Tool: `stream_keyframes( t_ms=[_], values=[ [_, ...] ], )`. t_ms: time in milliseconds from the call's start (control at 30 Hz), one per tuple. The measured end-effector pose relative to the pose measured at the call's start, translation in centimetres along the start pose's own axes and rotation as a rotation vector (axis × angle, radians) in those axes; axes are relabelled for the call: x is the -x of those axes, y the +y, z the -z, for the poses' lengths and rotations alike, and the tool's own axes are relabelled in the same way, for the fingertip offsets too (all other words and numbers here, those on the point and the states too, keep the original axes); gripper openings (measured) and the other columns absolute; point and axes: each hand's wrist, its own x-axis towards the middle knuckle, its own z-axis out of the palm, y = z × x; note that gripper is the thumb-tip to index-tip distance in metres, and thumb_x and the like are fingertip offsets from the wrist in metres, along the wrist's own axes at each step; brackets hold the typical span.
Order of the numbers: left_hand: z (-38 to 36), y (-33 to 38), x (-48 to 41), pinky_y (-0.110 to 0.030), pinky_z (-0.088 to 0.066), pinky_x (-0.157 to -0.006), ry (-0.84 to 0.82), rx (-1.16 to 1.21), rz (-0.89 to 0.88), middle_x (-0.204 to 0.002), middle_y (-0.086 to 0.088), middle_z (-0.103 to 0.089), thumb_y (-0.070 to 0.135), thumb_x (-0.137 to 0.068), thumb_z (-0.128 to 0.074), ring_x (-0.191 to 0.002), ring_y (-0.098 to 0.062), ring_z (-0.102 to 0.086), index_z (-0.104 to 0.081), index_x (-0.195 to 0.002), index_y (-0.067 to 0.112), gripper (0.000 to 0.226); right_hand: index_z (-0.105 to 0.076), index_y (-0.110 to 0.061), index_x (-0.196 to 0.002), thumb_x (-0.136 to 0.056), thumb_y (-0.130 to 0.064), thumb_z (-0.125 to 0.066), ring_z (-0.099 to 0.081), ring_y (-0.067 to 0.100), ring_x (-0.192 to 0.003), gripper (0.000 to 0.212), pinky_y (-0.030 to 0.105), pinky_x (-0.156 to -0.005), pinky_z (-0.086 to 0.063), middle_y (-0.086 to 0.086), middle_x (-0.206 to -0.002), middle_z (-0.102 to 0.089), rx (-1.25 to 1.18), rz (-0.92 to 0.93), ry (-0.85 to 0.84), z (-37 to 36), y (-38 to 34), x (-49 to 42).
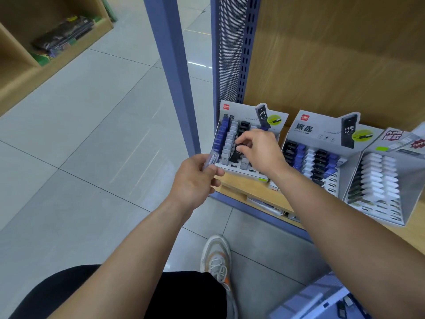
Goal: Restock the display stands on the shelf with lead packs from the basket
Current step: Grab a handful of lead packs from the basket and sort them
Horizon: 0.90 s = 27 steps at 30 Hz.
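The right hand (259,150) curls its fingertips in a pinch on a black lead pack (235,154) standing in the leftmost display stand (243,112). Just left of it, the left hand (195,180) grips a translucent blue lead pack (211,159) at that stand's front corner. Two more stands (322,128) sit to the right on the wooden shelf (255,192). The basket (305,300) lies blurred below the right forearm.

open floor (92,134) lies left of the left hand (195,178), a blue post (177,88) just beyond it, a neighbouring stand (322,139) beside the right hand (259,150).
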Motion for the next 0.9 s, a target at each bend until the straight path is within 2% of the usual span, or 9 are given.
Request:
stream_keyframes(
  t_ms=[233, 367, 600, 667, 767, 833, 900],
  values=[
    [0.1, 0.1, -0.1, -0.017, -0.051, -0.054, 0.019, 0.013, 0.003, -0.094, 0.000, -0.076, 0.013, -0.105, -0.049, -0.062, -0.007, -0.062, -0.060, -0.118, 0.021, 0.018, -0.075, -0.017, -0.101, -0.090, -0.014, -0.073, -0.061, 0.016, -0.087, 0.012, 0.039, -0.086, -0.055, -0.004, -0.094, -0.062, 0.080, 0.018, -0.066, 0.1, 0.2, -0.1],
    [-0.1, 0.3, 0.1, -0.017, -0.051, -0.053, 0.021, 0.007, 0.004, -0.092, 0.002, -0.077, 0.014, -0.105, -0.050, -0.063, -0.008, -0.062, -0.059, -0.117, 0.023, 0.018, -0.076, -0.018, -0.103, -0.091, -0.019, -0.071, -0.059, 0.018, -0.094, 0.013, 0.038, -0.086, -0.052, -0.005, -0.097, -0.053, 0.142, 0.032, -0.050, -0.6, -0.4, -0.5],
    [-0.2, 0.7, 0.3, -0.019, -0.049, -0.047, 0.046, 0.068, 0.037, -0.093, 0.006, -0.078, 0.019, -0.103, -0.056, -0.055, -0.011, -0.062, -0.052, -0.110, 0.019, 0.008, -0.073, -0.025, -0.099, -0.085, -0.020, -0.077, -0.061, 0.013, -0.084, 0.016, 0.038, -0.077, -0.056, -0.009, -0.089, -0.064, 0.123, -0.012, 0.015, -1.6, -0.4, 0.3],
    [-0.4, 1.0, 0.4, -0.019, -0.050, -0.047, 0.050, 0.109, 0.044, -0.092, 0.003, -0.078, 0.019, -0.102, -0.059, -0.053, -0.011, -0.061, -0.052, -0.107, 0.016, 0.009, -0.073, -0.023, -0.102, -0.086, -0.023, -0.076, -0.062, 0.011, -0.085, 0.016, 0.039, -0.079, -0.057, -0.008, -0.092, -0.067, 0.066, -0.025, 0.051, -1.0, -0.6, 0.6],
    [-0.8, 1.2, 0.2, -0.020, -0.054, -0.056, 0.039, 0.110, 0.002, -0.088, -0.007, -0.073, 0.014, -0.098, -0.065, -0.054, -0.010, -0.061, -0.063, -0.106, 0.010, 0.010, -0.073, -0.024, -0.106, -0.094, -0.023, -0.066, -0.063, 0.006, -0.085, 0.014, 0.027, -0.079, -0.055, -0.013, -0.096, -0.067, -0.111, -0.021, 0.144, 1.6, -1.6, 2.1],
    [-1.2, 1.3, 0.1, -0.020, -0.058, -0.063, 0.008, 0.115, -0.018, -0.085, -0.008, -0.068, 0.009, -0.097, -0.065, -0.058, -0.009, -0.061, -0.069, -0.109, 0.006, 0.012, -0.072, -0.029, -0.109, -0.098, -0.019, -0.059, -0.066, 0.006, -0.086, 0.020, 0.022, -0.078, -0.054, -0.013, -0.095, -0.070, -0.348, -0.030, 0.052, 3.9, -2.7, 3.8],
    [-1.7, 1.5, 0.4, -0.020, -0.059, -0.069, -0.035, 0.143, -0.021, -0.087, -0.010, -0.069, 0.003, -0.098, -0.063, -0.063, -0.010, -0.064, -0.068, -0.114, 0.001, 0.017, -0.072, -0.026, -0.111, -0.097, -0.015, -0.060, -0.068, 0.012, -0.083, 0.021, 0.025, -0.078, -0.056, -0.005, -0.094, -0.073, -0.506, -0.038, -0.095, 5.8, -3.5, 5.6]
  ],
)
